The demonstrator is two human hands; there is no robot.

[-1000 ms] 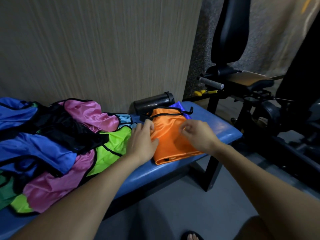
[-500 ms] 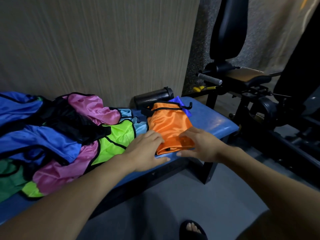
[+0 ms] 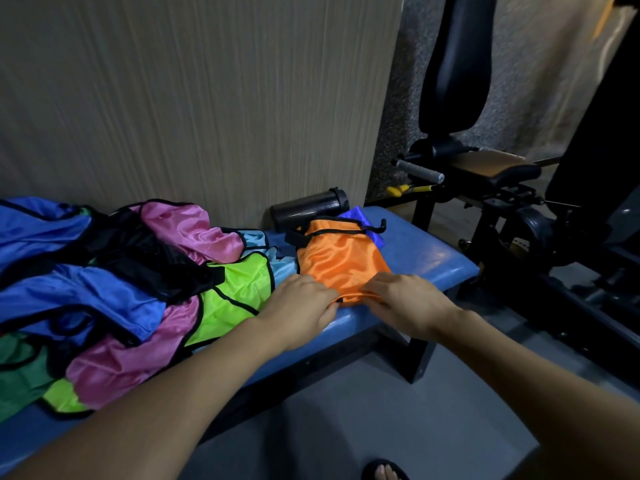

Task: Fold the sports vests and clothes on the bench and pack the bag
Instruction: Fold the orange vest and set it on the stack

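The left hand [image 3: 300,308] and the right hand [image 3: 401,303] sit side by side at the near end of the folded orange vest [image 3: 341,261], fingers curled and pinching its near hem, which bunches between them. That hem lies close to the front edge of the blue padded table [image 3: 433,261]. The orange vest's long axis runs from the near edge back toward the wall, its black-trimmed straps at the far end. It lies on top of a folded blue vest [image 3: 367,221], of which only a corner shows at the far right. Bare blue padding stays open to the right of the orange vest as far as the table's end. Just behind, against the wall, one dark bottle [image 3: 308,206] lies on its side. To the left, touching the left hand's side, a loose pile of vests [image 3: 114,278] covers the table: blue, pink, lime green, light blue, dark green and black pieces overlap, and how many there are cannot be told. Black gym equipment [image 3: 485,174] stands on the floor beyond the table's right end.
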